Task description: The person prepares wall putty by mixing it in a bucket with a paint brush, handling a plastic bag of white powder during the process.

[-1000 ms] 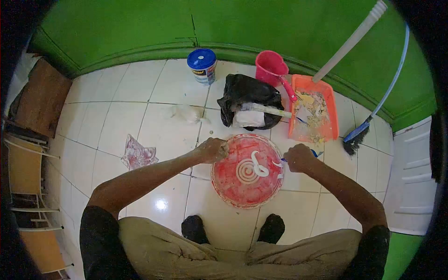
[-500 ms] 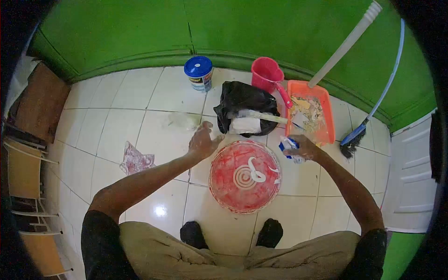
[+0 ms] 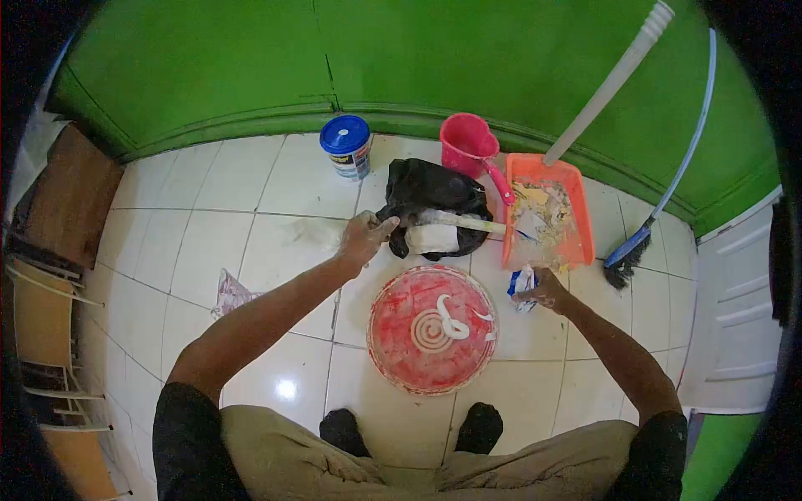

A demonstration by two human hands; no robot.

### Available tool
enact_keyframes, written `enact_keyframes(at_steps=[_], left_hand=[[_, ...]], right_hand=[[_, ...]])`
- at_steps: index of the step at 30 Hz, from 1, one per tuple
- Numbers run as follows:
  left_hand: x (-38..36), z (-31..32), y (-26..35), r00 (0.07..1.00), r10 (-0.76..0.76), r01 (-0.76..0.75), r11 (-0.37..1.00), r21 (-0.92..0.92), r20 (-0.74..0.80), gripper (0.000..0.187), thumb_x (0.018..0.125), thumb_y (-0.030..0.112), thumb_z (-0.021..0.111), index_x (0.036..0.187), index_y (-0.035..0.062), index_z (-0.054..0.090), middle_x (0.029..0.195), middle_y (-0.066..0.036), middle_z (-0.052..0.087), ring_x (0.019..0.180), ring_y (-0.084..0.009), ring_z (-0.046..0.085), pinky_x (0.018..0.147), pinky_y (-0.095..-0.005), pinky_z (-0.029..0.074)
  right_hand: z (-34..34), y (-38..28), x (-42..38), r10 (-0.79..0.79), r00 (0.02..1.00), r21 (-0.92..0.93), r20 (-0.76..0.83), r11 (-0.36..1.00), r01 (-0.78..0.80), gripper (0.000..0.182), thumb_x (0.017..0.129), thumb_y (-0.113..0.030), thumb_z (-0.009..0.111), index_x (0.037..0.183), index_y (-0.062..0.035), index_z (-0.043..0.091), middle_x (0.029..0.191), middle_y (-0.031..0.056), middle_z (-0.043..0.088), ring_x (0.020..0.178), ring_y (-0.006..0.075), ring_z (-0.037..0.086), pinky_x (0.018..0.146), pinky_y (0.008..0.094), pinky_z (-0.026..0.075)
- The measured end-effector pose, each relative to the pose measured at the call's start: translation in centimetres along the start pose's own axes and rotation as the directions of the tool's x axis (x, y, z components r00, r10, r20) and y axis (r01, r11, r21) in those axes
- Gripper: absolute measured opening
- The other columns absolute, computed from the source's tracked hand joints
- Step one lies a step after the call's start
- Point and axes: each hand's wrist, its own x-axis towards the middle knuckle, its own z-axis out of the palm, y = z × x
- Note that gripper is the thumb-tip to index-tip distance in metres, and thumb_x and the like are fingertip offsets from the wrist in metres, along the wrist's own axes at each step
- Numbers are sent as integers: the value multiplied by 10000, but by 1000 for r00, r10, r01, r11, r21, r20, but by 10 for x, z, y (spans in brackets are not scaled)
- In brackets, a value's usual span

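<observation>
My left hand [image 3: 365, 240] pinches the near left edge of a black plastic bag [image 3: 434, 185]. A white block-like item [image 3: 433, 239] and a pale stick-like handle [image 3: 468, 222] lie in the mouth of that bag. In my right hand [image 3: 547, 292] is a crumpled blue-and-white packet [image 3: 524, 289], held just below the orange dustpan. Between my hands and my feet lies a round red lid [image 3: 401, 326] with concentric rings, smeared with white. A curled white strip [image 3: 451, 319] and smaller white bits rest on it.
An orange dustpan [image 3: 587, 234] full of debris, a pink dipper [image 3: 468, 144] and a blue-lidded tub [image 3: 346, 144] stand along the green wall. A broom [image 3: 628, 253] leans at the right. A clear, pinkish plastic wrapper [image 3: 234, 292] lies left; stacked chairs [image 3: 46, 317] stand beyond.
My left hand has moved up to the black bag and closed on its edge. My right hand, still holding the packet, has dropped slightly in view. The camera view has shifted a little.
</observation>
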Motion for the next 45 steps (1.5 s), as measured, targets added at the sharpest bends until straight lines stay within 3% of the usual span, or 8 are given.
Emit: enact_keyframes(at_steps=[3,17,29,31,33,35,37,45], left_hand=[[2,8,0,998,-60,61,998,-29,12,359,869,370,690,779,49,557,678,-49,599,625,-115,574,506,-275,430],[-4,9,13,983,142,-60,846,-529,116,270,988,337,515,1001,73,571,878,-35,627,774,-142,625,748,-312,526],[-11,4,-2,986,168,-168,986,-4,-15,381,954,303,539,1057,-63,569,659,-83,591,612,-150,573,599,-338,473],[5,0,-36,956,292,-269,912,311,-32,437,919,255,554,1169,-102,521,699,-149,621,630,-206,627,617,-382,494],[-3,-1,-24,978,208,-197,945,261,-18,463,915,246,554,1200,-115,499,706,-163,629,631,-230,641,624,-395,503],[-3,-2,-20,992,129,-127,968,217,4,490,912,236,554,1231,-128,476,714,-178,637,632,-254,654,631,-407,513],[9,-3,-35,916,401,-370,868,331,-27,357,919,205,605,1186,-5,499,701,-98,598,544,-162,588,449,-315,471],[-14,-26,9,946,326,-313,907,283,2,376,898,301,624,1064,-33,574,782,-172,639,642,-262,633,635,-395,510]], right_hand=[[-4,26,1,-317,931,-605,-183,782,148,657,554,-381,898,998,-19,575,819,110,643,790,249,644,742,392,513],[-22,-4,-10,196,907,75,-373,981,-182,250,684,-186,847,805,-41,683,715,42,678,577,109,610,523,287,503],[-40,-7,10,189,982,243,8,952,-186,329,638,17,777,892,9,569,827,134,614,641,219,661,471,372,563],[-55,-49,20,424,904,-386,49,843,-374,412,665,-25,761,1040,20,596,957,152,617,788,286,679,654,399,579],[-50,-44,39,-409,912,-860,-39,478,177,357,712,-111,717,1025,20,607,980,183,597,904,350,625,794,455,521],[-21,-61,67,-657,743,-767,-129,541,345,428,729,-187,696,1100,6,607,1001,203,608,922,390,598,814,483,482],[14,-105,70,-676,734,-759,56,449,472,387,738,-158,662,1095,-19,609,976,191,609,874,369,610,785,495,481],[44,-157,88,-461,845,-892,272,210,401,391,766,-132,591,1154,-82,584,875,187,614,820,364,627,744,475,485]])
